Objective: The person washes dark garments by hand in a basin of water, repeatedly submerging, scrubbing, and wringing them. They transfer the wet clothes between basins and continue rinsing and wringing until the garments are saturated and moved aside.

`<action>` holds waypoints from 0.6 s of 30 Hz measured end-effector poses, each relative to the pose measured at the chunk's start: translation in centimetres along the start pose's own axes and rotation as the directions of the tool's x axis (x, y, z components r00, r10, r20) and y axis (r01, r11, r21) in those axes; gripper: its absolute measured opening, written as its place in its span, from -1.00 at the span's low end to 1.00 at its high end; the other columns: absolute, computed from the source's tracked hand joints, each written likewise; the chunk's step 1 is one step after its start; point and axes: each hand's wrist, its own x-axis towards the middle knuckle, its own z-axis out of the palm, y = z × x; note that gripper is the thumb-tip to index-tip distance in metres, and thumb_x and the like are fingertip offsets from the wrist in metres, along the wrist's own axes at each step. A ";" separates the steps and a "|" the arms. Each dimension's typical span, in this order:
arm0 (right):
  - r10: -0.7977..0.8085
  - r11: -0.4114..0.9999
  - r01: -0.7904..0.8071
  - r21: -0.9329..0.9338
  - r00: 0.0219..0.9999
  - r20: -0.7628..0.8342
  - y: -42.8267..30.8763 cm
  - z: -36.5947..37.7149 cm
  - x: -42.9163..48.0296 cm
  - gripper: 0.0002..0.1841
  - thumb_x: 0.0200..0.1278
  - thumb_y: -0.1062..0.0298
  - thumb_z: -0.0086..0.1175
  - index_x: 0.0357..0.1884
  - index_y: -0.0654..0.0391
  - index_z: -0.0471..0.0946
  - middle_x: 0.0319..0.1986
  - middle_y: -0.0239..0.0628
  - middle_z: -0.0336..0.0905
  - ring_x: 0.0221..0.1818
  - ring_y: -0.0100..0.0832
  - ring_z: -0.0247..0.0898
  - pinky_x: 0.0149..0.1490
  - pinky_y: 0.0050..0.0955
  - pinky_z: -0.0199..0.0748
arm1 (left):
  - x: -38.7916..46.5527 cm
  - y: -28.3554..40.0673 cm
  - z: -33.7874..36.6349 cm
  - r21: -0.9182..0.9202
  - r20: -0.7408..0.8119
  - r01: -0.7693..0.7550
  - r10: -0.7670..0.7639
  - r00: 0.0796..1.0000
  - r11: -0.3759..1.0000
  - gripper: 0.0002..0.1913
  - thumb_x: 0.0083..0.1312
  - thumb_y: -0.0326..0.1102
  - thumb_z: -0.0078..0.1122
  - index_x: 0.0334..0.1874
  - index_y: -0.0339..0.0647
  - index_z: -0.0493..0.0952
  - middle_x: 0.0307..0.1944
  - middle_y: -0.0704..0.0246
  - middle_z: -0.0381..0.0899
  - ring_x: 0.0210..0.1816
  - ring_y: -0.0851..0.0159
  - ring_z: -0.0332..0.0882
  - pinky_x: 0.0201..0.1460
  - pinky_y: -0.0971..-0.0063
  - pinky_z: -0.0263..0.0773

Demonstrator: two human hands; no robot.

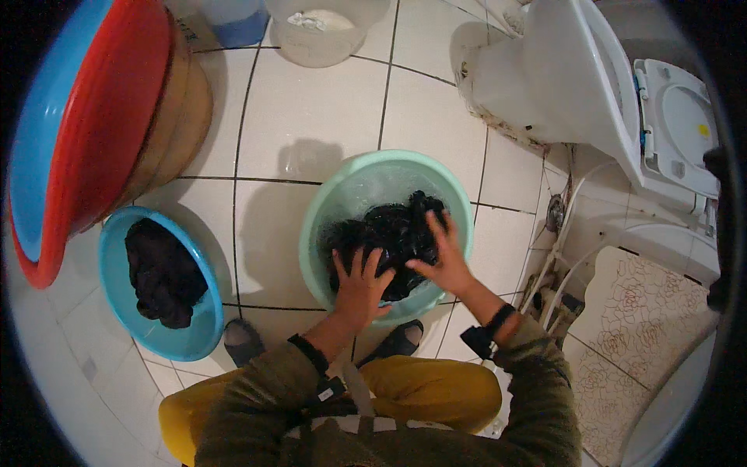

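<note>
A pale green plastic basin (373, 166) stands on the tiled floor before me, with soapy-looking water in it. Wet black cloth (397, 230) lies bunched in that water. On the cloth's near left side rests my left hand (360, 287), fingers spread. My right hand (448, 260) is at the cloth's right side, thumb and fingers apart, near the basin's right wall. Neither hand is closed around the fabric. Some of the cloth is hidden under the fingers and water.
To the left, a blue basin (204, 338) holds dark bunched cloth (160, 274). Behind it rises a large red-rimmed tub (99, 134). A clear plastic container (320, 44) stands farther off. A white toilet (560, 76) and thin hoses (563, 239) occupy the right side.
</note>
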 end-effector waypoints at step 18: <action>0.215 0.794 -0.034 -0.606 0.949 0.229 0.7 3.8 10.3 -0.20 -0.14 0.39 0.35 0.29 -0.02 0.36 0.23 0.19 0.25 0.14 0.18 0.38 0.15 -0.09 0.51 | 8.9 -3.3 5.0 0.171 0.099 0.267 -0.286 0.953 0.948 -0.30 0.04 -0.06 0.49 0.28 0.17 0.43 0.37 0.32 0.18 0.43 -0.06 0.08 0.24 -0.49 0.10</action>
